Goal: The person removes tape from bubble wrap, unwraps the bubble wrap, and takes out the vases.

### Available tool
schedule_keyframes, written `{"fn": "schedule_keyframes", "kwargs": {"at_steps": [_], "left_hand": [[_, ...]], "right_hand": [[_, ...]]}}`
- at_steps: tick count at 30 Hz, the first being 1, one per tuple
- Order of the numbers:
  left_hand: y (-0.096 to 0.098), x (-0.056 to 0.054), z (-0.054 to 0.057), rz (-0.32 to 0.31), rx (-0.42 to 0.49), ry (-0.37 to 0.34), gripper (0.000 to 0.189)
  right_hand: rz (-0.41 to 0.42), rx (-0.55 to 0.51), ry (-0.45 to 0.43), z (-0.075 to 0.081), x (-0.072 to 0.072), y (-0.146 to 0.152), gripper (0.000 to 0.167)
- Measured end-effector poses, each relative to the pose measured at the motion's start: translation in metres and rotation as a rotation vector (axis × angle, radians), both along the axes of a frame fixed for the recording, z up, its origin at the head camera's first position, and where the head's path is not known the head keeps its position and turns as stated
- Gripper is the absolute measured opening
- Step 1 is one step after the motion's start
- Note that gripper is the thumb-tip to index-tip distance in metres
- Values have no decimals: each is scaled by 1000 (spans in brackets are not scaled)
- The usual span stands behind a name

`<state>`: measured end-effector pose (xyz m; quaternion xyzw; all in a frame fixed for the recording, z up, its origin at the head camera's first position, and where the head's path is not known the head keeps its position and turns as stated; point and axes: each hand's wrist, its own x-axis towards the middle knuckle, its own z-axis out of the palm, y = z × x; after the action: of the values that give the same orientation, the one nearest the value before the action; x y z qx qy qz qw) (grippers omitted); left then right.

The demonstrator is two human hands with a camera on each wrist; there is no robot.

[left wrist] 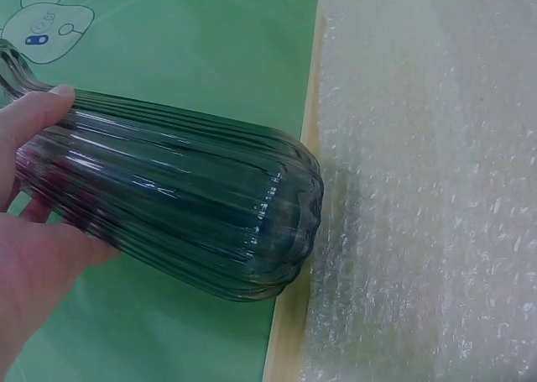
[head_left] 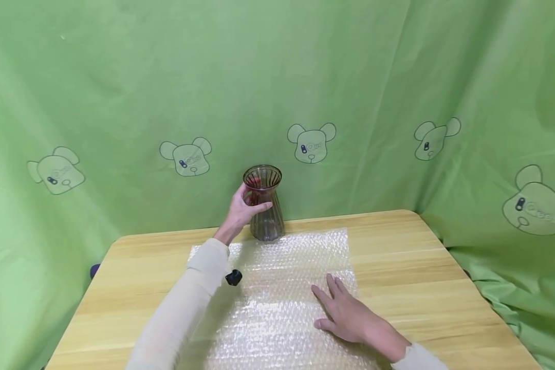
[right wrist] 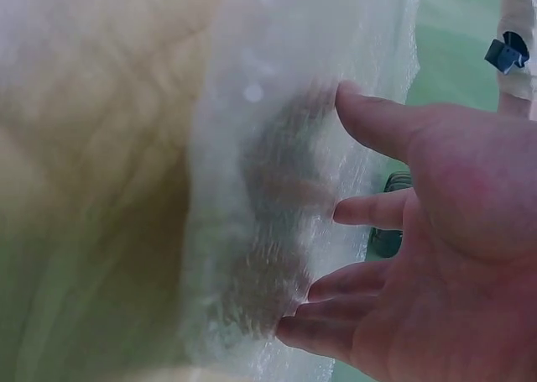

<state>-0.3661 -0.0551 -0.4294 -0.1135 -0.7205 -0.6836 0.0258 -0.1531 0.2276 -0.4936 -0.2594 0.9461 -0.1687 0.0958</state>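
A tall ribbed vase of tinted clear glass (head_left: 267, 221), with a flared rim, is at the back of the table. My left hand (head_left: 241, 211) grips it around the narrow neck, thumb in front. In the left wrist view the vase (left wrist: 193, 197) shows its ribbed body and rounded base; whether the base touches the surface, I cannot tell. A sheet of bubble wrap (head_left: 277, 308) is spread flat over the middle of the table. Over its right part is my right hand (head_left: 351, 314), fingers spread, fingertips at the sheet in the right wrist view.
The wood-grain table (head_left: 407, 257) has rounded back corners. Green cloth (head_left: 240, 77) printed with bear heads hangs behind it and at both sides. A small black device (head_left: 234, 277) sits at my left wrist.
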Motion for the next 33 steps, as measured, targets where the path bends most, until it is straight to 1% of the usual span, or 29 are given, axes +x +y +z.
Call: {"fn": "schedule_keyframes", "kwargs": {"at_steps": [5,12,15,23,33], "left_hand": [[1,-4,-6,-13,6,-10,86],[0,-4,-14,-32,-6,2,84],[-1,-4,-16,-39,-1,5,83],[-2,-6,-18,-40,8,8,84],[-2,-8,-19,-17,-66,16,80]], "right_hand": [[-8,4,-1,0,3,-1,75],[-24,4,-16,0,5,-2,77],[-18,-2,-17,1,4,-2,77],[22,-13,24,2,1,0,74],[-1,-8,15,0,1,1,75]]}}
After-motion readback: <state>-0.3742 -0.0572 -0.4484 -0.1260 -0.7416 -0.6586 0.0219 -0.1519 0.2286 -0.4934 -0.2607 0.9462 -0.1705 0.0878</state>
